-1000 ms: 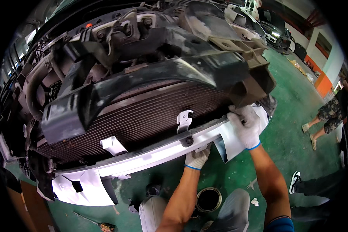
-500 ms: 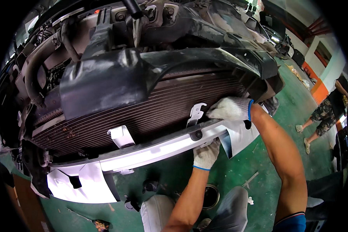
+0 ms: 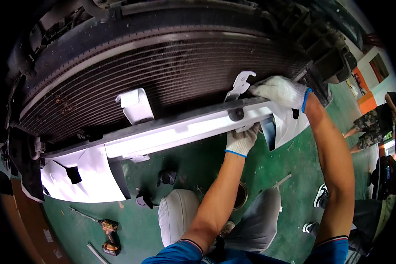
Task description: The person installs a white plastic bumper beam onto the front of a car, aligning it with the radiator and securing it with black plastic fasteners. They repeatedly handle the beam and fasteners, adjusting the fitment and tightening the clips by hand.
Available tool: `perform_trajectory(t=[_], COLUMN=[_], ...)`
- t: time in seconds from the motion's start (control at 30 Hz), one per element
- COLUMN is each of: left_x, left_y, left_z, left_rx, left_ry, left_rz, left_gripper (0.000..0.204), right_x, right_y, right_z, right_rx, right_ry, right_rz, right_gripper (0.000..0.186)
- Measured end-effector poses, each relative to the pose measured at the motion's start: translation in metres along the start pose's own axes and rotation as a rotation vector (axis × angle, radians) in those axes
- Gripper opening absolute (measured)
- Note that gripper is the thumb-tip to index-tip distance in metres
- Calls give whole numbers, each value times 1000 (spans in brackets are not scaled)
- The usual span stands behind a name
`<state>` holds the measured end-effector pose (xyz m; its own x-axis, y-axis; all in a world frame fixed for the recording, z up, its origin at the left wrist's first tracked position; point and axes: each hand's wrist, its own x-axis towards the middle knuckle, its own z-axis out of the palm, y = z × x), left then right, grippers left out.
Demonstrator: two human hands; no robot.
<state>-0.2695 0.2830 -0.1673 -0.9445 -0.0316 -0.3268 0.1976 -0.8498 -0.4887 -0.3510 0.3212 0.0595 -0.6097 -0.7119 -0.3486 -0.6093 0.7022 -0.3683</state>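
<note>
A long white crossbar (image 3: 163, 135) with a black upper edge runs across the front of a car, below a dark finned radiator (image 3: 171, 75). My right hand (image 3: 280, 91), in a white knit glove with a blue cuff, is closed at the bar's top edge, just right of an upright white bracket (image 3: 240, 86). Its fingertips point down behind the edge, and whatever they hold is hidden. Under the bar, my gloved left hand (image 3: 242, 141) is closed against a small tab on the lower side, its fingertips partly hidden. A black round fastener (image 3: 236, 114) sits above it.
A second white bracket (image 3: 135, 106) stands farther left. On the green floor lie a cordless drill (image 3: 109, 235) with a long bit, black parts (image 3: 167, 177) and a round container (image 3: 241, 196). Another person (image 3: 369, 125) stands at right; one more person's shoes (image 3: 321, 196) show nearer.
The view has tilted down and nearer, bringing in more radiator, floor and drill. Both hands stay at nearly the same places on the bar. Another person's shoes have come into view.
</note>
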Motion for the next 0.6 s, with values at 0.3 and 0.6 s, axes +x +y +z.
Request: perform_trajectory(t=[0.3,0.6], left_x=[19,24], left_y=[58,45], left_z=[-52,-34], left_rx=[134,159], left_ry=[-115,-201], left_rz=[-15,18], left_gripper=[47,49], right_x=[2,17], right_y=[-13,26], right_z=[-1,4], right_rx=[-10,-146], right_ry=[-17,-38], right_rz=[76,-266], right_gripper=[56,37])
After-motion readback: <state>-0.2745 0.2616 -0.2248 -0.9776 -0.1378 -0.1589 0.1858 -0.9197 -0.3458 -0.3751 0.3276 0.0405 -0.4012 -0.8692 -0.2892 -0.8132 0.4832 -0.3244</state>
